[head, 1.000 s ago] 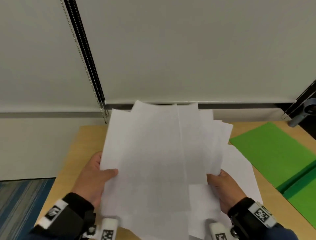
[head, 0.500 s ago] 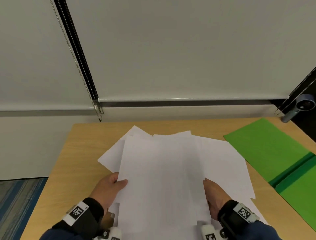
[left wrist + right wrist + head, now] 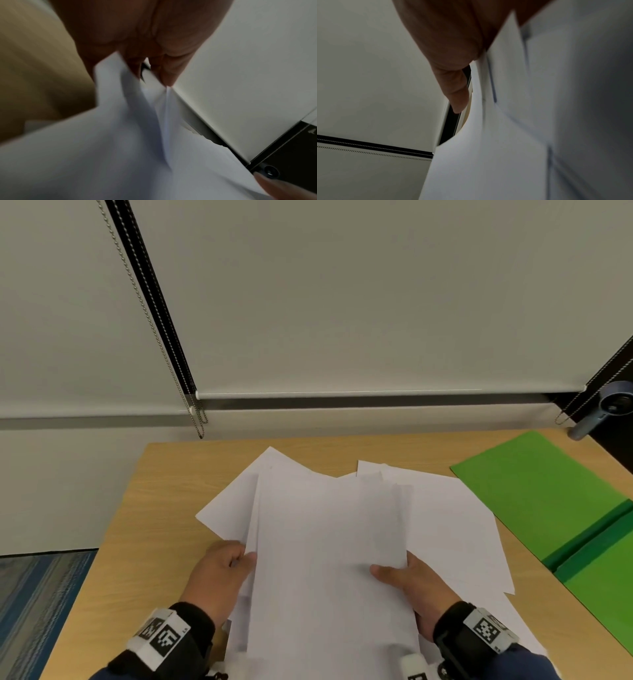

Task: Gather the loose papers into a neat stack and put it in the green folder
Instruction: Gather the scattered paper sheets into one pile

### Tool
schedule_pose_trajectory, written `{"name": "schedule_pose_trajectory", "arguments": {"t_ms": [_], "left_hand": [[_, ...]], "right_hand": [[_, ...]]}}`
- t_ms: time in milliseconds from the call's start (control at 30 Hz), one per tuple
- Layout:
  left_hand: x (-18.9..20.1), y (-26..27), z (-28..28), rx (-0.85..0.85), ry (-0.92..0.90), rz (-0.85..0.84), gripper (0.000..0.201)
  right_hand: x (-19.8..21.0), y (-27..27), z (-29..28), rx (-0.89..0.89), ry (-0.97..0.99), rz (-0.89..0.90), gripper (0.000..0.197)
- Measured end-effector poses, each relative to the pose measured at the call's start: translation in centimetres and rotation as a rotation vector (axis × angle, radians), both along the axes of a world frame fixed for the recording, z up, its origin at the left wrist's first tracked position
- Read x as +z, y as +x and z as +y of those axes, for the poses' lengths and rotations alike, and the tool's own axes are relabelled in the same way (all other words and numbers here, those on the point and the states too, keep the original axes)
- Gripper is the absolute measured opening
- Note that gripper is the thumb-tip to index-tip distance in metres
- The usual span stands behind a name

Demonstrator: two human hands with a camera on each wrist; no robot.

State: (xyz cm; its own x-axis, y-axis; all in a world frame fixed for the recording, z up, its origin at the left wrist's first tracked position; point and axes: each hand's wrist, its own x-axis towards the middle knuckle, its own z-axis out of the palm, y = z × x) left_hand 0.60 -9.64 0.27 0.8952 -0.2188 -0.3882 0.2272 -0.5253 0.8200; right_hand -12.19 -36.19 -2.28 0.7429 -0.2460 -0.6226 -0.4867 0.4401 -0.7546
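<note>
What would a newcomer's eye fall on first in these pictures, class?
First, the untidy fan of white papers at the middle of the wooden table, corners sticking out unevenly. The left hand and the right hand grip its two side edges. Next, the bright green folder lying open at the table's right side, apart from the sheets.
</note>
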Motion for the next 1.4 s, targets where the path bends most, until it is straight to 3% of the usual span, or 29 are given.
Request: {"name": "schedule_pose_trajectory", "arguments": {"t_ms": [133,233,333,433,500,600,667,733,833,900,967,1167,1400], "left_hand": [[0.9,-1.2,-0.7,-0.057,0.138,-0.259,0.032],[1.4,-1.2,-1.7,-0.065,-0.016,-0.132,0.035],[1.8,-0.5,-2.1,0.066,-0.133,0.033,0.033],[2.2,-0.6,-2.2,-0.042,0.014,-0.054,0.04],[3.2,-0.4,-1.7,-0.131,0.178,-0.212,0.04],[4.8,1.6,-0.4,-0.054,0.278,-0.316,0.027],[5.9,3.3,0.2,0.042,0.164,-0.228,0.013],[6.3,4.1,0.3,0.067,0.018,-0.038,0.005],[4.7,3.7,0.0,0.023,0.006,0.298,0.021],[2.9,2.8,-0.3,0.048,-0.017,0.361,0.019],[1.6,1.8,-0.5,0.055,-0.042,0.347,0.009],[3.3,-0.3,-1.5,-0.119,0.049,-0.077,0.033],[4.4,1.6,-0.1,0.075,-0.076,0.006,0.021]], "right_hand": [[-0.3,-0.3,0.2,0.045,-0.021,-0.013,0.059],[-0.4,-0.4,0.4,0.077,-0.052,-0.037,0.062],[-0.6,-0.4,0.7,0.077,-0.086,-0.033,0.055],[-1.1,-0.6,0.6,0.047,-0.093,-0.002,0.044],[-1.2,-0.8,0.5,0.033,-0.095,0.015,0.041],[-1.3,-1.1,0.4,0.034,-0.099,0.028,0.038],[-1.3,-1.4,0.1,0.022,-0.096,0.026,0.036],[-1.2,-1.7,-0.1,0.021,-0.091,0.019,0.036],[-1.2,-2.0,-0.3,0.022,-0.055,0.01,0.034],[-1.1,-2.1,-0.3,0.009,-0.037,0.002,0.032],[-1.1,-2.2,-0.1,0.009,-0.027,-0.011,0.031],[-1.1,-2.7,0.2,0.068,-0.053,-0.04,0.038],[-1.2,-3.0,0.0,0.025,-0.053,-0.044,0.037]]}}
